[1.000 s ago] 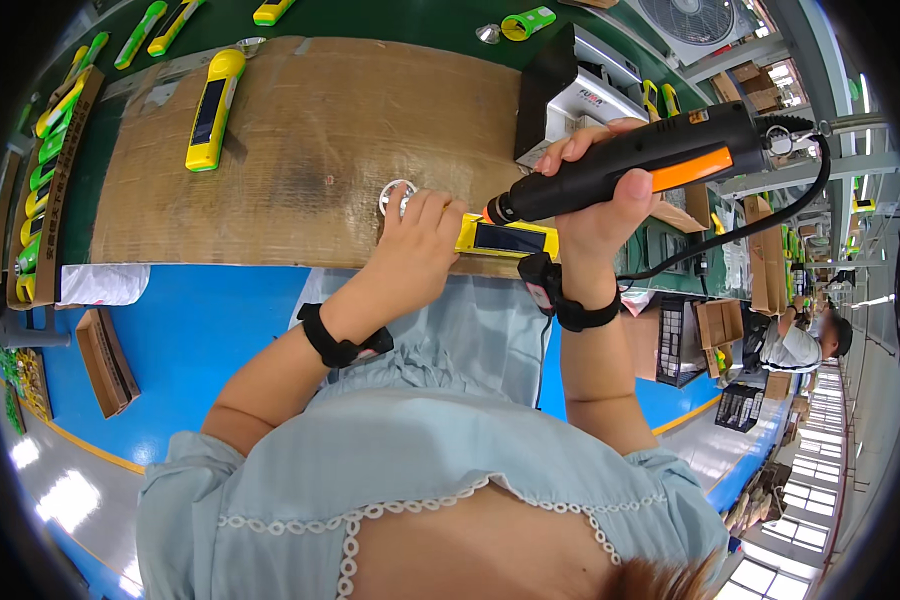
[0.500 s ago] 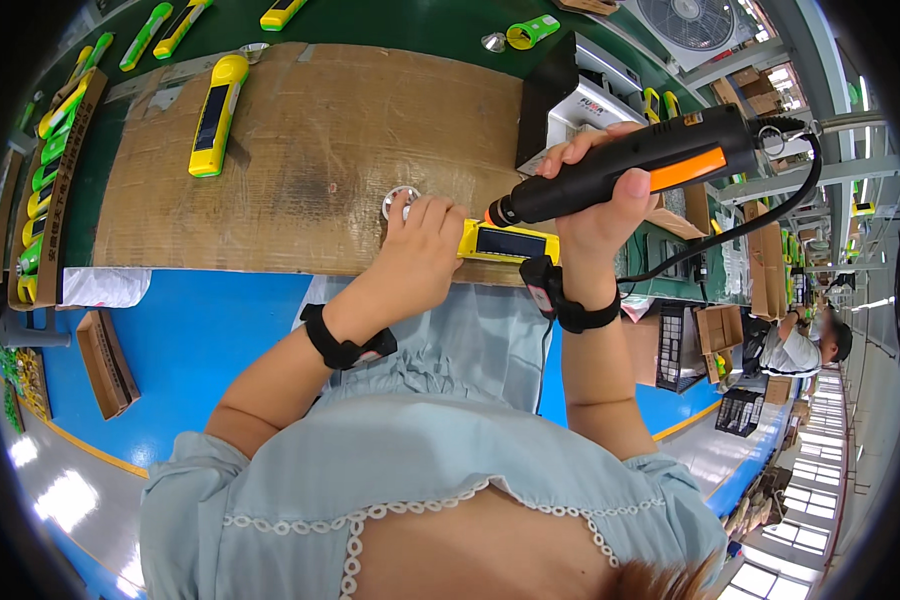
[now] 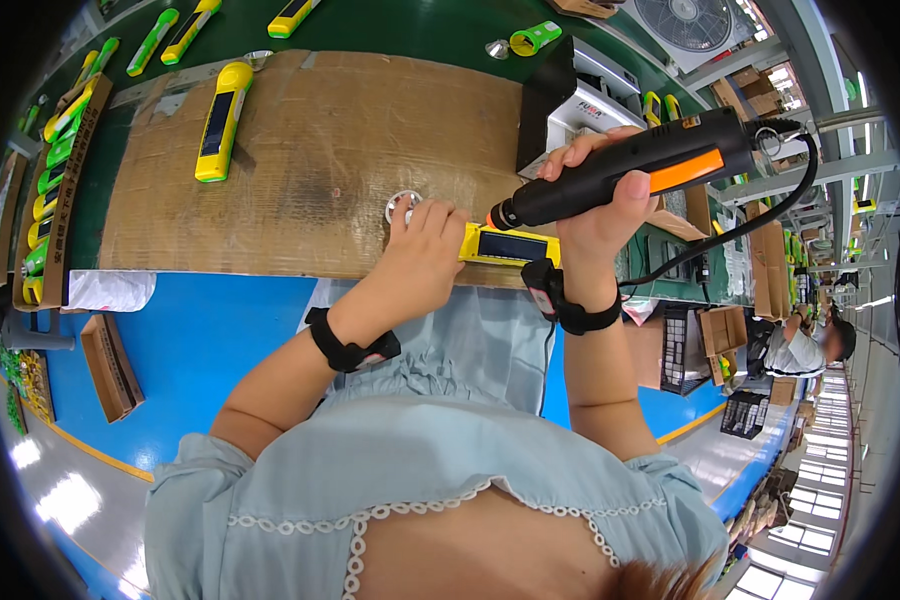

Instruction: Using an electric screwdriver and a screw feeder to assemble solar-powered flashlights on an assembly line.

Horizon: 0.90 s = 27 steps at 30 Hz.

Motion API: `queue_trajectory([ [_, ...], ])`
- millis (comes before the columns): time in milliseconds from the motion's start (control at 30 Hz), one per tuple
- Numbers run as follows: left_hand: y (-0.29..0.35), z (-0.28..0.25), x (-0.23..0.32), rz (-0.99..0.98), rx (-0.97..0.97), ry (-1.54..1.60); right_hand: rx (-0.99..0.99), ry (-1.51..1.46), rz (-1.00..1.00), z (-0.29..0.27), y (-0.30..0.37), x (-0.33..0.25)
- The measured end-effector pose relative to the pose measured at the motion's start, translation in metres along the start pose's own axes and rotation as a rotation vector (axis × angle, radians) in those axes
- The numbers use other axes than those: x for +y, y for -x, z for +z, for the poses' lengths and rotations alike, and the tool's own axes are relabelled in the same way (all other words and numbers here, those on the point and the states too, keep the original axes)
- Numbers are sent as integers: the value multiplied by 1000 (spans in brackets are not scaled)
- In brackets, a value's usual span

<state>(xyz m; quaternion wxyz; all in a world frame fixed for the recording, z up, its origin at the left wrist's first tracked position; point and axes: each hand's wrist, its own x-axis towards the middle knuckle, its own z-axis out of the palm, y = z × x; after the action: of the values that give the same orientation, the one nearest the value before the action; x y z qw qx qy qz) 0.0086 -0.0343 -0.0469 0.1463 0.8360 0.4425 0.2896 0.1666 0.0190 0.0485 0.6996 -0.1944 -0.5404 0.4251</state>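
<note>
My right hand point(image 3: 602, 215) is wrapped round a black electric screwdriver point(image 3: 630, 165) with an orange strip. Its tip points left and down at a yellow flashlight point(image 3: 510, 245) with a dark solar panel, lying along the near edge of the cardboard. My left hand point(image 3: 425, 245) is closed over the flashlight's head end, fingers bent down; a round silver reflector point(image 3: 402, 205) shows at its fingertips. Whether the screwdriver's bit touches a screw is hidden. Farther left, another yellow flashlight point(image 3: 222, 125) lies on the cardboard.
A cardboard sheet point(image 3: 310, 140) covers the green worktable point(image 3: 410, 35). A box of green and yellow flashlights point(image 3: 55, 170) stands at the left. A black and silver machine point(image 3: 580, 100) stands back right, near a green flashlight head point(image 3: 535, 38). The screwdriver's cable point(image 3: 730, 235) loops at the right.
The whole view has shifted slightly. Both hands, the screwdriver and the flashlight keep nearly the same places relative to each other.
</note>
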Motion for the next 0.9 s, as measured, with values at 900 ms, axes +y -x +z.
queue_trajectory([
  [900, -12, -2, -2, 54, -9, -23, -79, 46, 155, 5, 3, 17],
])
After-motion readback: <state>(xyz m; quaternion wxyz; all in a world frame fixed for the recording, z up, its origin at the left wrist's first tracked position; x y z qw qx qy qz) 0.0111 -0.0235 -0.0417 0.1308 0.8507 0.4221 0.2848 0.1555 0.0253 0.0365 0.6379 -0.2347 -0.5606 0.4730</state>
